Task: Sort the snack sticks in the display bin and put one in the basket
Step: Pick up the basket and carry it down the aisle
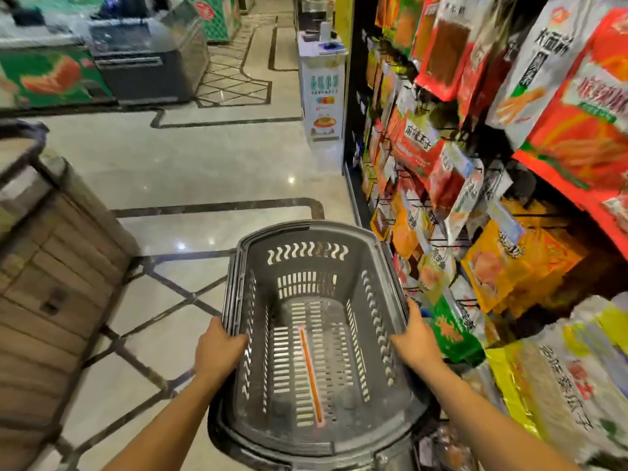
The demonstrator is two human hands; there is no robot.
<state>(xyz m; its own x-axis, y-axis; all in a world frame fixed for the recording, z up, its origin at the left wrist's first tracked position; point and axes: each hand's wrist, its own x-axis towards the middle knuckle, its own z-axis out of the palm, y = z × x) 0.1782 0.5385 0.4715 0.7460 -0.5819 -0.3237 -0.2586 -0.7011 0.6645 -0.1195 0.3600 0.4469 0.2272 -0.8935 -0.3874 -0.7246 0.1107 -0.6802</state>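
your left hand (217,351) and right hand (416,338) grip opposite rims of the basket (307,229), likely to carry it level; snack stick (311,375) lies inside.

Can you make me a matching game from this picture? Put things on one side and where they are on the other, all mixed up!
Things
1. thin orange snack stick
2. left hand
3. right hand
4. shiny green snack bag

Places
A. grips the right rim of the dark grey plastic basket
B. lies on the basket's floor
C. outside the basket, to its right
D. grips the basket's left rim

Pairs: 1-B, 2-D, 3-A, 4-C
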